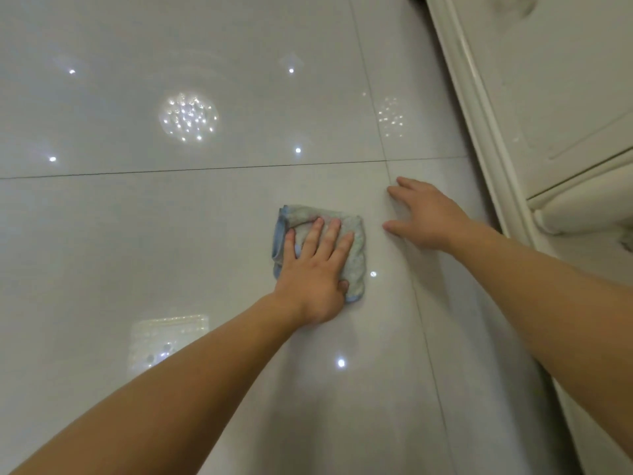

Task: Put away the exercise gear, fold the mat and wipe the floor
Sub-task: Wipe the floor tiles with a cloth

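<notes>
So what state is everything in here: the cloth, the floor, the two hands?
floor: glossy tiles, reflecting lights.
cloth: folded into a pad, flat on the floor.
left hand: fingers straight, pressing on the cloth.
right hand: fingers spread, flat on bare tile, not touching the cloth.

Floor (171,234): glossy pale-grey tile, large format, thin dark grout lines. One line runs left-right across middle, one runs away from camera at right. They cross just beyond right hand (428,217). Ceiling-light reflections dotted over tile. Cloth (356,241): folded, grey with blue edge, flat on tile near centre, just left of long grout line. Left hand (315,279) presses on cloth, fingers straight. Right hand flat on bare tile, beside cloth, not touching it, fingertips at grout line. White moulded trim (479,132) meets floor along right edge.
</notes>
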A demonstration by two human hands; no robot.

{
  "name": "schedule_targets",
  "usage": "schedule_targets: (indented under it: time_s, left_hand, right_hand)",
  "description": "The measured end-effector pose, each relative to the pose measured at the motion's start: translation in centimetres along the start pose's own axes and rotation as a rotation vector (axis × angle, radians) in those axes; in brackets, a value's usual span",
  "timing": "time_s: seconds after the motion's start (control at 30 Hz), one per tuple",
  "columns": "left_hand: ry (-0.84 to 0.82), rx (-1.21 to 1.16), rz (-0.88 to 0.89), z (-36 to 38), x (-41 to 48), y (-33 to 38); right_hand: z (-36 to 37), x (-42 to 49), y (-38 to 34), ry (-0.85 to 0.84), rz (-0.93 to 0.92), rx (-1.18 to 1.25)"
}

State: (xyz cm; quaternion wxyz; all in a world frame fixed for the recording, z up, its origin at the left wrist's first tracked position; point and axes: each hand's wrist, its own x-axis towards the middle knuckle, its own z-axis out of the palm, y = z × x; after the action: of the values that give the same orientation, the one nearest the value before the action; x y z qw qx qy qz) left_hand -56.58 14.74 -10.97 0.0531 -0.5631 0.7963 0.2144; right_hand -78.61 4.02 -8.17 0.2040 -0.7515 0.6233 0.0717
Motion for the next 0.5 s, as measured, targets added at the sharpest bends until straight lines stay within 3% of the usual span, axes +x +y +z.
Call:
schedule_targets:
  time_s: [0.5]
  left_hand:
    - [0.044,-0.036,-0.02,1.1,2.5,5.5]
  right_hand:
    - [0.7,-0.2,1.3,0.006,-0.023,0.036]
